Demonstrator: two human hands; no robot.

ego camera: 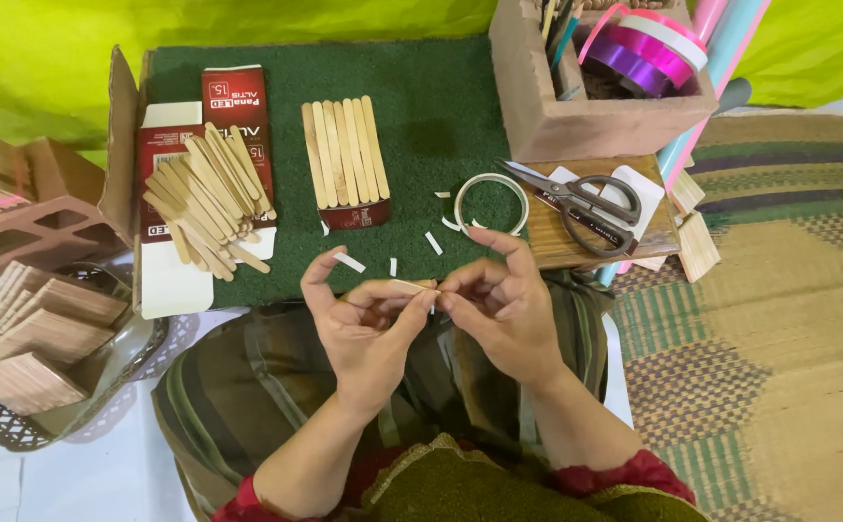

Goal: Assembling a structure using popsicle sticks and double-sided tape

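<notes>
Your left hand [368, 324] and right hand [503, 304] are both pinched shut on one thin wooden stick [412, 286], thumb and fingertips closing on it from either end, held level just above your lap and in front of the green mat [431, 106]; the other fingers curl loosely and touch nothing. The stick looks light, flat and stiff, likely to snap rather than bend if you press hard, so hold it by its edges near the ends; whether tape already clings to it, I cannot tell. White tape scraps [349, 262] lie on the mat just beyond your knuckles, with the tape ring [490, 202] near; a glued row of sticks [346, 152] sits farther back.
</notes>
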